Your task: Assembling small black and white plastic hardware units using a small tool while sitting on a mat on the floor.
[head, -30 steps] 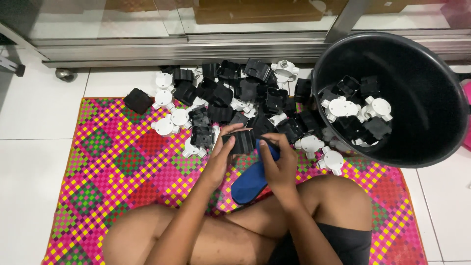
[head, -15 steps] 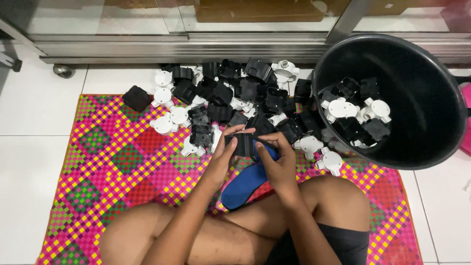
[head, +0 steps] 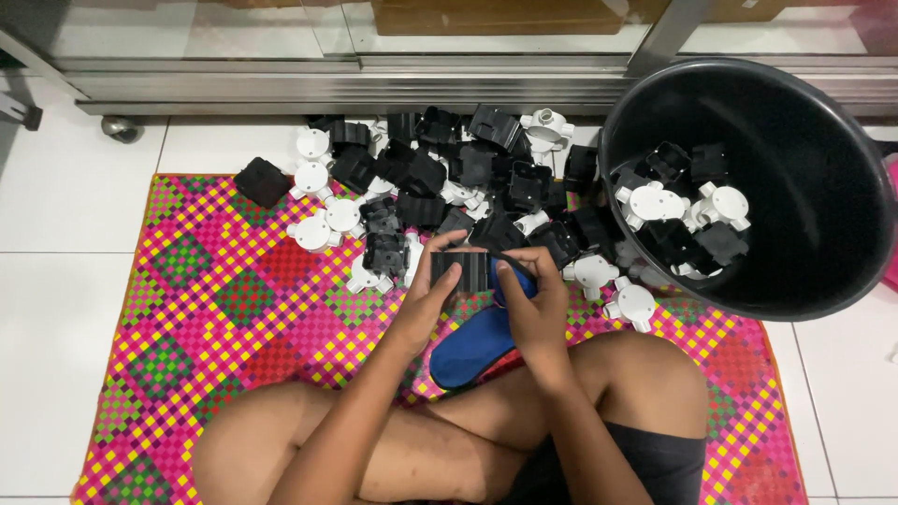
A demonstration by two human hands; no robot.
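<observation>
Mat: a woven mat [head: 215, 309] in pink, green and yellow checks is spread on the white tiled floor, and is sat upon with legs crossed.
Loose pile: black square boxes and white round junction boxes [head: 440, 187] are heaped at the far edge of the mat, just beyond the hands.
Left hand: the left hand [head: 432, 292] is closed round the left end of the black plastic box [head: 460, 269], thumb on top.
Held box: it is kept in front of the knees, above the mat and just short of the pile; it is judged light, stiff and hollow, its ribbed sides not slippery, and best taken by two opposite walls.
Right hand: the right hand [head: 533, 304] is pressed against the box's right end, fingers curled on it; a blue object is seen at its fingertips, its kind not made out.
Blue slipper: a blue slipper [head: 468, 348] is lain beneath the hands.
Bucket: a large black bucket [head: 823, 196] is tilted toward the pile; black and white boxes are gathered in its lower part.
</observation>
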